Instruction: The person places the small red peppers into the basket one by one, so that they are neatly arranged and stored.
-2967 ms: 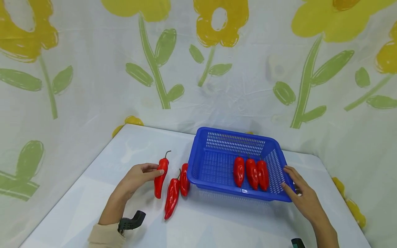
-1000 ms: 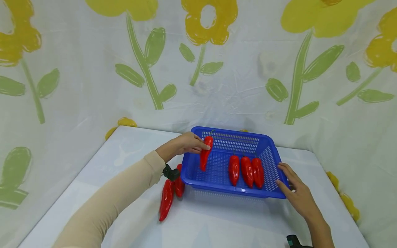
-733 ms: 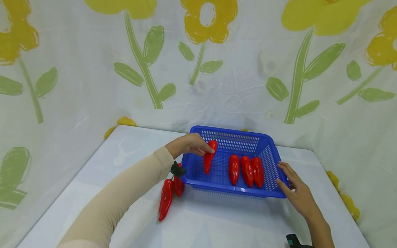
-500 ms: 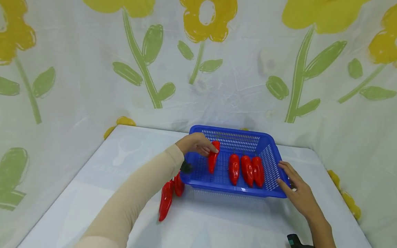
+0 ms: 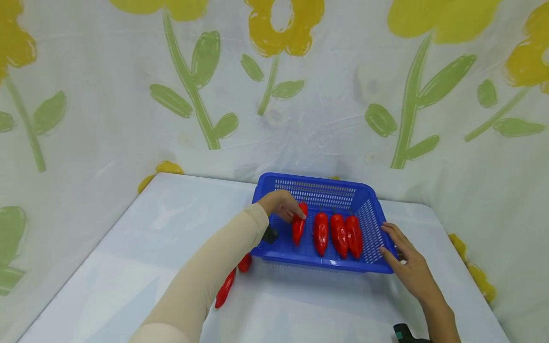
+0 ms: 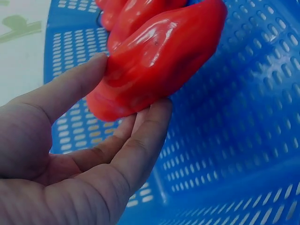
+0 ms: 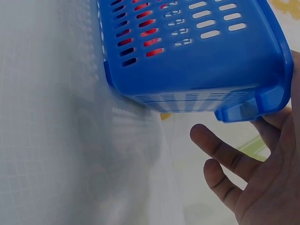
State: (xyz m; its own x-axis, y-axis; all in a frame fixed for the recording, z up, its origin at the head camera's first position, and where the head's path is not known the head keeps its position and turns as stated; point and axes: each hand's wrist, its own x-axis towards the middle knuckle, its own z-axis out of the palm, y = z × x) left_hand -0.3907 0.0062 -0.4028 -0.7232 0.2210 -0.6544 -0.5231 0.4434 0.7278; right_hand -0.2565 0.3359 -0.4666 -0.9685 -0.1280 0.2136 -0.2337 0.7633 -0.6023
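Note:
My left hand (image 5: 286, 206) reaches inside the blue plastic basket (image 5: 317, 180) and pinches a red chili pepper (image 5: 299, 228) between thumb and fingers. In the left wrist view this glossy pepper (image 6: 159, 56) lies across the fingertips, close over the perforated floor. To its right, three red peppers (image 5: 320, 233) lie side by side in the basket. My right hand (image 5: 409, 269) grips the basket's right rim; the right wrist view shows two of its fingers (image 7: 225, 150) stretched out below the rim. Left of the basket, two more peppers (image 5: 226, 290) lie on the table, partly hidden by my left sleeve.
The white table (image 5: 300, 309) runs on in front of the basket and to its left. A pale cloth with printed yellow flowers (image 5: 283, 28) hangs behind it. A black wrist camera (image 5: 405, 332) shows below my right hand.
My left hand picked up a pepper left of the basket, carried it right over the rim and lowered it beside the other three. My right hand has stayed at the basket's right rim.

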